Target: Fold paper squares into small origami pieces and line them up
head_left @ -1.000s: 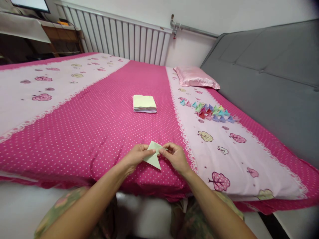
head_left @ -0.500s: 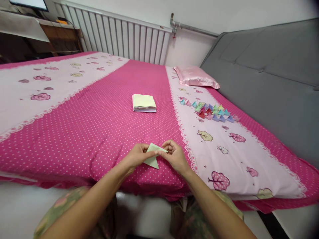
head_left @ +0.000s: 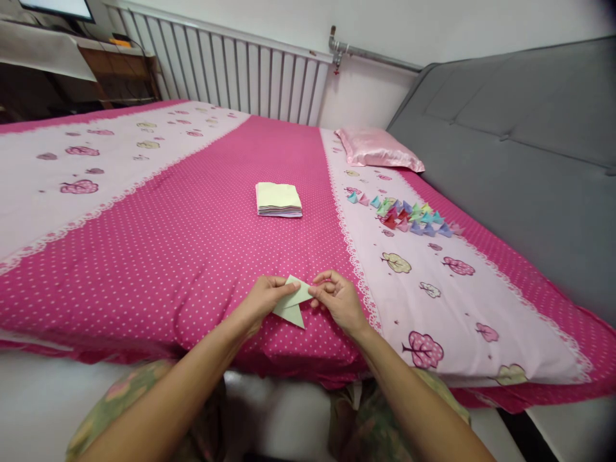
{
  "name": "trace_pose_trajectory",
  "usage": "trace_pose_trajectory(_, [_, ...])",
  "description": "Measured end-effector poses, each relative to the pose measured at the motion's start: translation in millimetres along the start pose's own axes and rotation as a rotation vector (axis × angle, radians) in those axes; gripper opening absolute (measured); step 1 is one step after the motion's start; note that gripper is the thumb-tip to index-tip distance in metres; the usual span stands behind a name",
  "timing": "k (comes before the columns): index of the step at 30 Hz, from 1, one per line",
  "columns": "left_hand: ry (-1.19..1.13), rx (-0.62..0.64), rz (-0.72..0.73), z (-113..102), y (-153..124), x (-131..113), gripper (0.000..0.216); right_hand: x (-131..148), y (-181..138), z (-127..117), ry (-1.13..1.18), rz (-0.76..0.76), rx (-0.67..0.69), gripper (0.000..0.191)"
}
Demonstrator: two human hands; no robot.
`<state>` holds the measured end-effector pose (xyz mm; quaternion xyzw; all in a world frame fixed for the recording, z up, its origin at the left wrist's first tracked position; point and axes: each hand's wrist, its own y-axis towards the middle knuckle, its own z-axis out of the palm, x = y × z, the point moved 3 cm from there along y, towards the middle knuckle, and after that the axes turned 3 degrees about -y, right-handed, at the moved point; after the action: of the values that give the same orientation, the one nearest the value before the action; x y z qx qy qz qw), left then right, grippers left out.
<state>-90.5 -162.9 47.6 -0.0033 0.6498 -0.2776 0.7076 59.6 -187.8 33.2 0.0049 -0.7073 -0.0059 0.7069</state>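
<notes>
At the near edge of the bed (head_left: 192,244), low in the middle of the view, both hands meet over a pale green folded paper (head_left: 292,304) that rests on the pink dotted sheet. From the 7 o'clock side comes the left hand (head_left: 264,301), its grip pinched shut on the paper's left edge, thumb on top. From 5 o'clock comes the right hand (head_left: 339,300), its grip closed narrow on the paper's right tip, fingers curled in. Between them the paper shows one pointed flap toward the person and another laid across it. Farther out at 12 o'clock, well apart from the hands, lies a squared stack of paper sheets (head_left: 278,198), pale yellow on top. Toward 2 o'clock, on the pale strip of the sheet printed with small trees, sits a cluster of small folded paper shapes (head_left: 409,217) in blue, green, red and pink, packed close together. Beyond them at 1 o'clock a pink pillow (head_left: 378,149) lies by the grey headboard (head_left: 520,147), and a white radiator (head_left: 231,70) lines the far wall.
</notes>
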Motion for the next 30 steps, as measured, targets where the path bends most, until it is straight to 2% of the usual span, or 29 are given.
trace_pose_trajectory(5, [-0.092,-0.009,0.013,2.9,-0.1,0.1,0.031,2.1,0.2,-1.6,0.015,0.011,-0.036,0.026])
trace_pose_trajectory(10, [-0.156,-0.016,0.115,10.2,-2.2,-0.2,0.031,0.7,-2.5,4.1,0.137,0.004,-0.012,0.039])
trace_pose_trajectory(15, [-0.139,0.042,0.195,14.5,-3.0,-1.7,0.031,-0.4,-4.3,7.8,0.15,0.01,-0.045,0.025])
trace_pose_trajectory(19, [-0.053,-0.009,0.213,8.5,-3.5,-5.9,0.022,3.6,-4.6,3.8,0.178,0.011,-0.023,0.02])
trace_pose_trajectory(23, [0.047,0.036,0.168,6.0,-3.3,-5.5,0.021,11.9,-5.6,-3.7,0.007,-0.045,-0.056,0.018])
trace_pose_trajectory(27, [0.149,0.195,0.17,9.7,-1.4,1.5,0.021,19.1,-7.2,-4.0,-0.23,-0.147,-0.024,0.015])
trace_pose_trajectory(30, [0.2,0.202,0.208,10.0,1.0,4.1,0.024,19.4,-7.6,-2.7,-0.232,-0.179,-0.018,0.018])
